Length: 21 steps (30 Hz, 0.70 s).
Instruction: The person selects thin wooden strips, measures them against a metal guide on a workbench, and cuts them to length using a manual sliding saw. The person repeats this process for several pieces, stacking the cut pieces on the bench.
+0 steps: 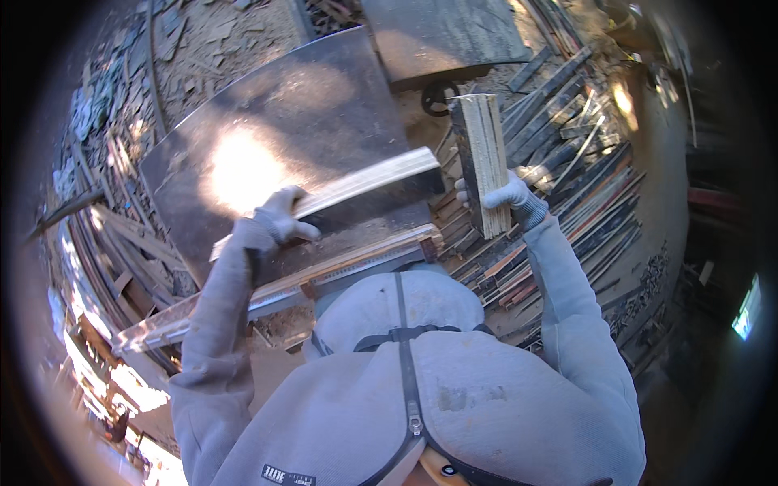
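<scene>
My left hand (282,217), in a pale work glove, is closed round a long plywood piece (369,182) with a light layered edge and a dark face. Its fingers lie over the far side and its thumb on the near side. The piece slants across a dark metal tabletop (316,89). Off the table's right side, my right hand (510,194), gloved too, grips a shorter, thick plywood block (484,146). That block stands nearly on end, with its fingertips showing at the left side.
A wooden rail with a ruled strip (348,269) runs along the table's near edge. Many loose wood strips (559,235) lie piled at the right. A dark handwheel (438,98) sits beyond the table, near another metal surface (446,36). Wood scraps (203,40) cover the ground at far left.
</scene>
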Tool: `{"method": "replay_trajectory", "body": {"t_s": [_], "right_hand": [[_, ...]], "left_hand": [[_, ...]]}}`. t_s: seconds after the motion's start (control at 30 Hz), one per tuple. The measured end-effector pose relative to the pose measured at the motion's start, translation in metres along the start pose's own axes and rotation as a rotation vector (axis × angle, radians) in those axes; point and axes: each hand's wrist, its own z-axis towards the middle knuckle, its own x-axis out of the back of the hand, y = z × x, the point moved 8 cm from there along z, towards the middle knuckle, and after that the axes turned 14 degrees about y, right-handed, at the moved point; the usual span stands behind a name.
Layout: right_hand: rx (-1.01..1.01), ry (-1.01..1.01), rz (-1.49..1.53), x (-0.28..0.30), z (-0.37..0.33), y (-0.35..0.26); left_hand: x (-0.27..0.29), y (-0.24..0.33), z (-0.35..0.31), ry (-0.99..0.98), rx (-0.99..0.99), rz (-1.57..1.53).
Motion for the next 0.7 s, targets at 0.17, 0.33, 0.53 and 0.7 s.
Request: {"method": "replay_trajectory", "body": {"t_s": [0.17, 0.33, 0.53, 0.7], "right_hand": [[0.250, 0.195, -0.769, 0.013, -0.003, -0.025], [0.539, 0.212, -1.534, -0.024, 0.015, -0.002], [0.945, 0.067, -1.789, -0.074, 0.031, 0.050], [1.024, 0.050, -1.837, -0.070, 0.045, 0.066]], "left_hand": [[0.114, -0.079, 0.080, 0.205, 0.184, -0.080], [0.151, -0.129, 0.113, 0.132, 0.199, -0.180], [0.048, 0.023, 0.011, 0.787, -0.392, 0.292], [-0.156, 0.082, -0.030, 0.361, -0.417, 0.530]]}}
